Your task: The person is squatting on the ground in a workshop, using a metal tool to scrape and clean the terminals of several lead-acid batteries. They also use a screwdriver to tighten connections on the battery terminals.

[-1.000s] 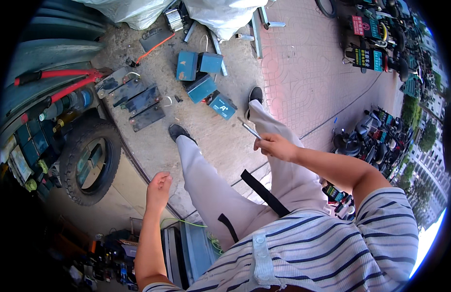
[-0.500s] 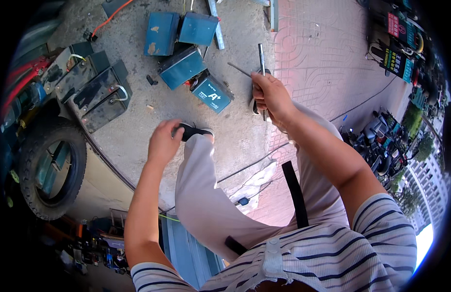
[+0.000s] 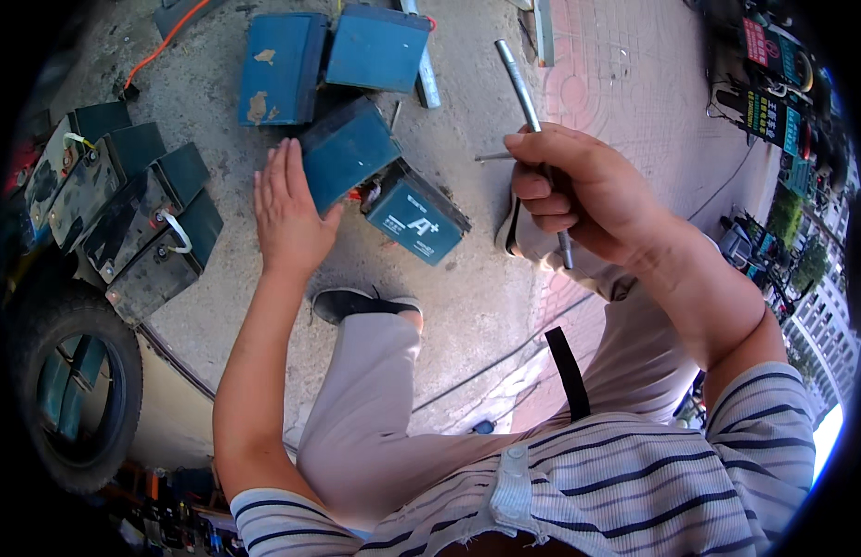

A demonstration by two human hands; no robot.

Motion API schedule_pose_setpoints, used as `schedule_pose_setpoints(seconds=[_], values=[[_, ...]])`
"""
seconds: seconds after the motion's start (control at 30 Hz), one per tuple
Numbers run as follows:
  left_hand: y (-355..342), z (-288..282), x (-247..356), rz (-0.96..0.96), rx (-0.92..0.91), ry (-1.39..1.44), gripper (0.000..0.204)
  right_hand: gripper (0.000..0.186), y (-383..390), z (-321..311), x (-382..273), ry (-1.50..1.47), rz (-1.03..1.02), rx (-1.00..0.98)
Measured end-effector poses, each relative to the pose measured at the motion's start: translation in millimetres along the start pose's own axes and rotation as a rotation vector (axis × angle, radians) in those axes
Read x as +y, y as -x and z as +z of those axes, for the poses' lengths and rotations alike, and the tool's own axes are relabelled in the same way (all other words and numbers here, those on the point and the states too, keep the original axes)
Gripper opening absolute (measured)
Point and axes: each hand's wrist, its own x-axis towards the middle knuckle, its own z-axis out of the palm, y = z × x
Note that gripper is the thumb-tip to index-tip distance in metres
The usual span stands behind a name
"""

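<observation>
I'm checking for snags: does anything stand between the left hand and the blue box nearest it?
Nothing visible: the left hand is right beside the blue box, though contact is unclear. The metal rod in the right hand is off to the right.

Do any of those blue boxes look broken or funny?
Yes, a bit. The blue box beyond the left hand has tan patches where its surface looks scuffed. The white-lettered box sits askew, turned differently from the box beside it.
</observation>
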Motion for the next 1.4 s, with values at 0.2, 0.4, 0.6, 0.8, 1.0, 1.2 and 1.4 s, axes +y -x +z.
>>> schedule_pose_setpoints(seconds=[0.2,0.4,0.6,0.8,1.0,1.2,1.4], values=[[-10,22,-5,0.069,0.025,-0.023,0.108,0.017,-7,20,-6,0.117,-0.238,0.025],[-21,23,-16,0.276,0.033,-0.177,0.111,0.016,-21,25,-11,0.111,-0.313,-0.007],[-18,-1,-15,0.344,-0.014,-0.248,0.113,0.016,-23,40,-14,0.027,-0.285,-0.121],[10,7,-44,0.455,0.074,-0.396,0.098,0.014,-27,34,-10,0.043,-0.294,-0.058],[43,29,-49,0.44,0.243,-0.347,0.085,0.018,-33,27,-17,-0.025,-0.285,-0.073],[67,41,-34,0.358,0.304,-0.224,0.077,0.019,-31,21,-23,-0.03,-0.303,-0.043],[119,46,-2,0.4,0.009,-0.003,0.067,0.014,-29,8,-21,-0.057,-0.293,-0.185]])
